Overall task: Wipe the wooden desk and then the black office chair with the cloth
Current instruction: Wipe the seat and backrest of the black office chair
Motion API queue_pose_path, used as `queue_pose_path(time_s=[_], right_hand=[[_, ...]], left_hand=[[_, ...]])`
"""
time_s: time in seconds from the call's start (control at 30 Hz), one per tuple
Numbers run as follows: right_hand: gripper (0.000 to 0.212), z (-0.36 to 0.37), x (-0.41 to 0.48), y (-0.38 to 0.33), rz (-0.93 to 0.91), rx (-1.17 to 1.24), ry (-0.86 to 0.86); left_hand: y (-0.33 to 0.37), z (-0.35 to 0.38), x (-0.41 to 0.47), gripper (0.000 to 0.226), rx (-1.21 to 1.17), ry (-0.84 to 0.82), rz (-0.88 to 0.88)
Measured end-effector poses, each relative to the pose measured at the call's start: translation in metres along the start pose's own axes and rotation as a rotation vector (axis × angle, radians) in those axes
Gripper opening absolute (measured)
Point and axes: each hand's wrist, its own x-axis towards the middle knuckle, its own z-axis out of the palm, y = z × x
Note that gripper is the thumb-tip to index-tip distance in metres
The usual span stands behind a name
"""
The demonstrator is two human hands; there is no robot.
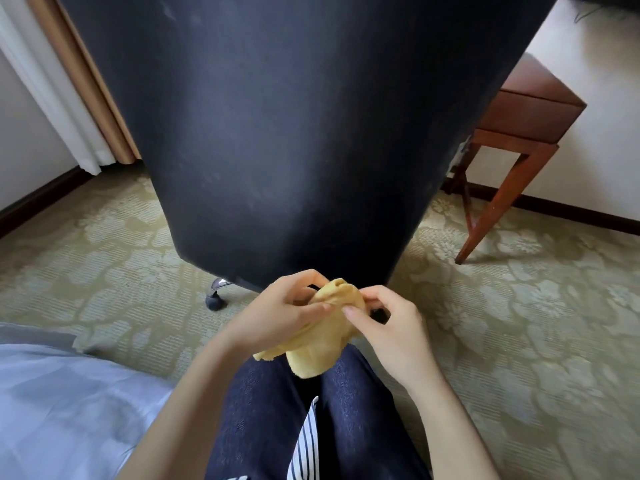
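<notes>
Cloth: a yellow cloth [329, 327] is bunched between both hands, just above the person's knees and low in front of the chair back; a loose tail droops toward the lap.
Left hand: the left hand [287, 311] clasps the cloth from the left, thumb lying over the top fold.
Right hand: the right hand [388, 322] pinches the cloth's right edge between thumb and fingertips.
Chair: the black office chair [294, 133] fills the upper middle of the view, its back facing the person, with faint pale smudges on the fabric; one caster [214, 301] shows at its lower left on the patterned carpet [519, 323].
Counter: the wooden counter [533, 109] stands behind and to the right of the chair, against the wall; only a corner, a drawer front and a leg show.
Step in hand: likely refolding the cloth before wiping the chair.
Risk, rolling: the chair rests on casters, so a firm push could roll or swivel it away and break contact.
Risk, cloth: a loosely bunched wad may wipe unevenly, and the hanging tail could drag or slip free.
Risk, smearing: a soiled face turned outward would spread dust on dark fabric.
</notes>
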Motion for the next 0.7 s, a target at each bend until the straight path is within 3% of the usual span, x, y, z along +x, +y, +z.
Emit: queue_pose_path(time_s=[0.1, 0.27, 0.4, 0.47, 0.6, 0.7], right_hand=[[0.002, 0.0, -0.003, 0.002, 0.044, 0.103, -0.002], [0.005, -0.002, -0.003, 0.006, 0.091, 0.277, -0.169], [0.036, -0.003, -0.006, 0.008, 0.149, 0.322, -0.291], [0.031, 0.0, -0.005, 0.009, 0.151, 0.291, -0.192], [0.023, 0.009, -0.001, 0.013, 0.267, 0.38, 0.069], [0.034, 0.01, 0.001, 0.011, 0.291, 0.552, 0.107]], left_hand=[[-0.003, -0.002, 0.001, 0.013, -0.002, -0.022, -0.011], [-0.001, -0.003, 0.002, 0.01, -0.034, -0.128, 0.028], [0.001, -0.005, 0.006, 0.009, 0.047, -0.143, 0.079], [-0.002, -0.002, 0.011, 0.015, 0.124, -0.05, 0.096], [-0.016, 0.021, 0.016, 0.028, 0.096, 0.35, 0.012], [-0.027, 0.039, 0.011, 0.037, 0.001, 0.226, -0.005]])
